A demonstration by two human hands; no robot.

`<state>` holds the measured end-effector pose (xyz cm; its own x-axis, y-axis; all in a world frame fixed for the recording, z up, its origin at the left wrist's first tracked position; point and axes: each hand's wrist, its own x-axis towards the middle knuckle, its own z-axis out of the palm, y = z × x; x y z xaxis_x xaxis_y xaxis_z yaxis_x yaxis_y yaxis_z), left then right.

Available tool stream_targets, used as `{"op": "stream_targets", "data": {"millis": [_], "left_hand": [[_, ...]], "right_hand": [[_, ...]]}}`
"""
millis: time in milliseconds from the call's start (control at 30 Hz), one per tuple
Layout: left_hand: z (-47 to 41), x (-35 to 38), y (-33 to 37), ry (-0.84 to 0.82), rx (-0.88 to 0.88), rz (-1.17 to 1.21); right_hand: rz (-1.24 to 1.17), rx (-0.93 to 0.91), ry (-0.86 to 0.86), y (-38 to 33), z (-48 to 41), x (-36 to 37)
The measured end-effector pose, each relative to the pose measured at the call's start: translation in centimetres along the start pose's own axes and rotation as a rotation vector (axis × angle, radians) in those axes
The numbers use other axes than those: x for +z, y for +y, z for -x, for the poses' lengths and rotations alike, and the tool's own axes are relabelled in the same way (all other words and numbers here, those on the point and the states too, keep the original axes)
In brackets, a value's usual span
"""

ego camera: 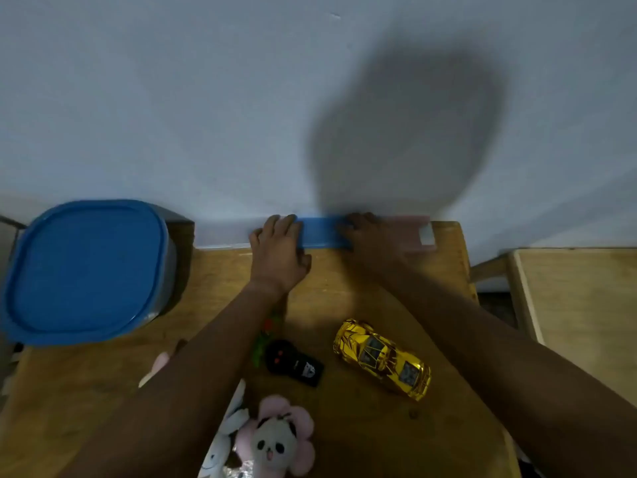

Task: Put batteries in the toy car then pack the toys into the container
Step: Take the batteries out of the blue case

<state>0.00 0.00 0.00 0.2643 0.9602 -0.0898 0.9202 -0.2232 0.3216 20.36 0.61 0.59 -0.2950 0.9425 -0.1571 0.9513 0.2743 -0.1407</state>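
While left hand [279, 251] grips the box [322, 232] at the table's [213, 277] far edge, right hand's [374, 243] hold blurred and unclear, best draw it clear before opening.

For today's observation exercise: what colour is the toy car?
Shiny gold; the toy car shows best in the head view.

The lone head view looked forward and steeply down from above the near edge of the counter [331, 281], close over it, facing the wall [206, 98] behind the counter's far edge.
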Motion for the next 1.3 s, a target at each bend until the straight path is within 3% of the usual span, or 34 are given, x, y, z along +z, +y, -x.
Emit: {"op": "stream_targets", "data": {"millis": [300,667,767,900,1100,1300], "left_hand": [[-1.1,-0.1,-0.8,0.102,0.020,0.063],[-1.6,-0.8,-0.8,0.054,0.025,0.040],[-1.5,-0.9,-0.6,0.064,0.002,0.054],[-1.7,-0.9,-0.6,0.028,-0.060,0.094],[-0.2,-0.7,-0.2,0.085,-0.021,0.104],[1.7,0.4,0.5,0.144,0.042,-0.081]], "right_hand": [[0.123,-0.081,-0.158,0.3,-0.6,-1.3],[0.242,-0.167,-0.148,-0.3,-1.4,-2.8],[0.103,-0.179,-0.099,1.3,-1.7,-4.1],[-0.261,-0.112,0.070,3.1,-1.3,-5.0],[-0.366,0.059,0.254,2.2,-0.5,-4.0],[-0.292,-0.002,0.272,2.1,-0.4,-3.9]]}}
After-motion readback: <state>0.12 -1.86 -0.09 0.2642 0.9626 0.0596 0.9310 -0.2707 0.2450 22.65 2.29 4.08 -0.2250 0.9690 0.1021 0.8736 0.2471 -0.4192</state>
